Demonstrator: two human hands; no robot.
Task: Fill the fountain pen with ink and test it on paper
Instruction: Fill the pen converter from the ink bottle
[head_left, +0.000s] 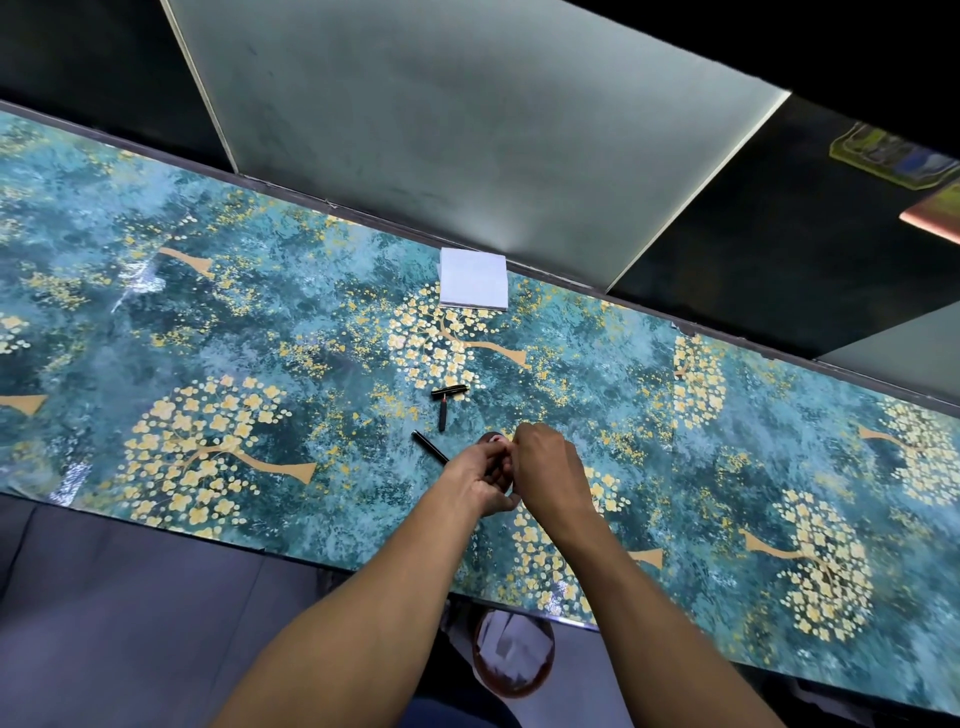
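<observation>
My left hand (480, 480) and my right hand (545, 467) meet over the teal flowered table (208, 322), both closed around a small ink bottle (491, 440). Only the bottle's dark top with a bit of red and white shows between the fingers. Three black fountain pen parts lie just beyond the hands: a slim barrel (430, 447) next to my left hand, a short piece (442, 415) farther out, and the cap with a gold clip (449, 391) lying crosswise beyond that. A white paper pad (472, 279) sits at the table's far edge.
A pale frosted panel (467, 130) rises behind the table's far edge. Below the near edge, between my forearms, stands a round brown container (514, 654) with white scraps in it. A grey surface (130, 597) lies to the lower left.
</observation>
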